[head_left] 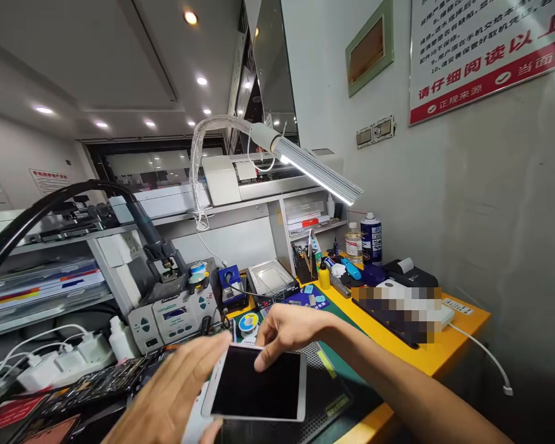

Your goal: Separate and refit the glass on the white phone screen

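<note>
A white-framed smartphone (259, 391) with a dark screen lies across the middle of the lower view, held above the work mat. My left hand (171, 391) grips its left end, with the fingers along the upper left corner and the thumb at the lower edge. Over the far long edge, my right hand (289, 333) pinches the phone, thumb on the screen and the other fingers curled, partly hidden behind it. Beneath the phone is a dark perforated plate (317, 422) on a green mat (367, 401). A round spool (248, 323) sits just beyond the phone.
A grey soldering station (180, 317) and a white power strip (69, 364) stand at left. A lit lamp (319, 169) hangs above. On the yellow bench (462, 333) are a spray can (371, 239), a yellow bottle (324, 276) and a black device (409, 277).
</note>
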Demonstrator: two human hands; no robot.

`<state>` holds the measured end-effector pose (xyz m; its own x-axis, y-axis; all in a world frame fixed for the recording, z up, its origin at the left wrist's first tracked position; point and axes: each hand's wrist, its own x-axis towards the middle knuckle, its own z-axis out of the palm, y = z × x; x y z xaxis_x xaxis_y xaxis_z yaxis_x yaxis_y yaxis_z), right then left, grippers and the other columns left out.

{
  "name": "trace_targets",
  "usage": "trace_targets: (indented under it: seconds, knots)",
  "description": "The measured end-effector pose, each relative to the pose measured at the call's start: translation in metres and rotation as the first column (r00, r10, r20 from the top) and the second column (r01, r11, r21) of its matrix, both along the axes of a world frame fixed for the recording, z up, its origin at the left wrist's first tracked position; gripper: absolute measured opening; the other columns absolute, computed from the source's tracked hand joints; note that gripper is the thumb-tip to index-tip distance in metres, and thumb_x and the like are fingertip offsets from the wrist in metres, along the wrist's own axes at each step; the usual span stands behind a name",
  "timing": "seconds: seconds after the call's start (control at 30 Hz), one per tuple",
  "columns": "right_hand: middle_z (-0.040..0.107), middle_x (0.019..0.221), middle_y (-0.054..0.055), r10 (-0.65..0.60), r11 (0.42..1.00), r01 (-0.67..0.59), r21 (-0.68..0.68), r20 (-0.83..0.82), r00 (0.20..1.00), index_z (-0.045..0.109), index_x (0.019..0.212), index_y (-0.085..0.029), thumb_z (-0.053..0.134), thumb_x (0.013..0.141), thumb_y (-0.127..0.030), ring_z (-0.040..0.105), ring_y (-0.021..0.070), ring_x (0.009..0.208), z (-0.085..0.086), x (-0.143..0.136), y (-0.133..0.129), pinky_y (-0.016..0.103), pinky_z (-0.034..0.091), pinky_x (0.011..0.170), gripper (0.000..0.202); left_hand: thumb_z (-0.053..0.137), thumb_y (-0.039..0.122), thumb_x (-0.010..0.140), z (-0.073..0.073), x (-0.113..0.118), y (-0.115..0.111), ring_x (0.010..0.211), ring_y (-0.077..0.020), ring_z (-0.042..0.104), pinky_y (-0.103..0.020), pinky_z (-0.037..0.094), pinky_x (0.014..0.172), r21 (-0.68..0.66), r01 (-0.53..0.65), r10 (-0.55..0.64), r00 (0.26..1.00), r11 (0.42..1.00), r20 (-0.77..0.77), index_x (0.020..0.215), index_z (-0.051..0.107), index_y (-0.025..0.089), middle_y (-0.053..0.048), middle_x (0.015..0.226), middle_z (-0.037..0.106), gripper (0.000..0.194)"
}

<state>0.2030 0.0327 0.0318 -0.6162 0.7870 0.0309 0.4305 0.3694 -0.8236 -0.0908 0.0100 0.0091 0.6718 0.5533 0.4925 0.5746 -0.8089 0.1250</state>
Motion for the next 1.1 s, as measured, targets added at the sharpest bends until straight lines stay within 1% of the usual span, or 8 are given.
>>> trace_targets:
  seconds: [0.07,0.1,0.2,0.27,0.43,0.7,0.9,1.1]
  knots:
    - [0.043,0.055,-0.009,-0.077,0.997,0.075,-0.019,-0.153,0.985,0.060,0.067,-0.018,0.077,0.072,-0.057,0.035,0.0071,0.050,0.002,-0.006,0.007,0.021,0.027,0.046,0.043,0.070,0.044,0.081,0.021,0.012,-0.003,0.131,-0.0342,0.054,-0.049,0.040,0.113,-0.245,-0.184,0.253,0.923,0.952,0.289,0.151,0.037,0.033,-0.007,0.150,0.052,0.078]
    - [0.040,0.056,-0.009,-0.122,0.993,0.120,-0.025,-0.220,0.968,0.055,0.067,-0.018,0.073,0.076,-0.060,0.035,0.0071,0.050,0.002,-0.012,0.010,0.021,0.029,0.047,0.046,0.072,0.050,0.079,0.029,0.021,-0.004,0.125,-0.0343,0.059,-0.047,0.049,0.106,-0.441,-0.144,0.350,0.831,0.886,0.433,0.151,0.037,0.029,-0.010,0.146,0.056,0.082]
    - [0.037,0.056,-0.010,-0.228,0.973,0.228,-0.040,-0.330,0.916,0.046,0.067,-0.020,0.058,0.091,-0.060,0.039,0.0073,0.048,0.001,-0.038,0.016,0.021,0.036,0.049,0.048,0.067,0.052,0.084,0.037,0.054,-0.004,0.112,-0.0334,0.068,-0.042,0.058,0.090,-0.742,0.346,0.482,0.589,0.575,0.648,0.140,0.051,0.018,-0.014,0.131,0.067,0.068]
    - [0.040,0.056,-0.010,-0.258,0.965,0.259,-0.039,-0.317,0.913,0.048,0.069,-0.019,0.054,0.097,-0.055,0.043,0.0075,0.046,-0.001,-0.050,0.020,0.021,0.040,0.049,0.046,0.076,0.040,0.081,0.032,0.071,0.000,0.097,-0.0305,0.074,-0.036,0.061,0.081,-0.774,0.453,0.627,0.461,0.443,0.628,0.128,0.061,0.013,-0.012,0.110,0.077,0.056]
    - [0.065,0.079,-0.001,-0.331,0.942,0.334,0.030,-0.068,0.941,0.064,0.092,-0.014,0.053,0.102,-0.044,0.061,0.0108,0.060,-0.014,-0.023,0.030,0.025,0.053,0.056,0.033,0.075,0.026,0.083,0.007,0.073,0.019,0.092,-0.0267,0.076,-0.036,0.062,0.082,-0.780,0.439,0.736,0.315,0.446,0.599,0.120,0.065,0.014,-0.010,0.101,0.080,0.040]
    - [0.067,0.110,0.006,-0.417,0.908,0.385,0.164,0.277,0.866,0.066,0.105,-0.016,0.067,0.095,-0.031,0.065,0.0217,0.099,-0.050,-0.001,0.029,0.042,0.054,0.088,0.019,0.076,0.027,0.081,-0.004,0.071,0.013,0.090,-0.0315,0.077,-0.042,0.064,0.078,-0.812,0.451,0.817,0.257,0.370,0.515,0.111,0.070,0.013,-0.013,0.095,0.081,0.034]
    - [0.063,0.070,-0.002,-0.445,0.896,0.445,0.015,0.035,0.895,0.059,0.076,-0.016,0.066,0.090,-0.032,0.065,0.0170,0.069,-0.043,0.001,0.034,0.030,0.053,0.063,0.023,0.077,0.026,0.079,-0.005,0.074,0.006,0.089,-0.0320,0.077,-0.044,0.061,0.083,-0.791,0.527,0.817,0.276,0.312,0.506,0.105,0.073,0.013,-0.013,0.095,0.080,0.030]
    - [0.057,0.067,-0.005,-0.352,0.931,0.264,-0.253,-0.419,0.837,0.054,0.088,-0.019,0.064,0.083,-0.042,0.060,0.0125,0.060,-0.031,-0.016,0.018,0.026,0.051,0.057,0.025,0.080,0.039,0.073,-0.025,0.070,0.015,0.098,-0.0333,0.074,-0.043,0.057,0.089,-0.796,0.501,0.734,0.388,0.339,0.557,0.103,0.075,0.015,-0.012,0.098,0.080,0.039]
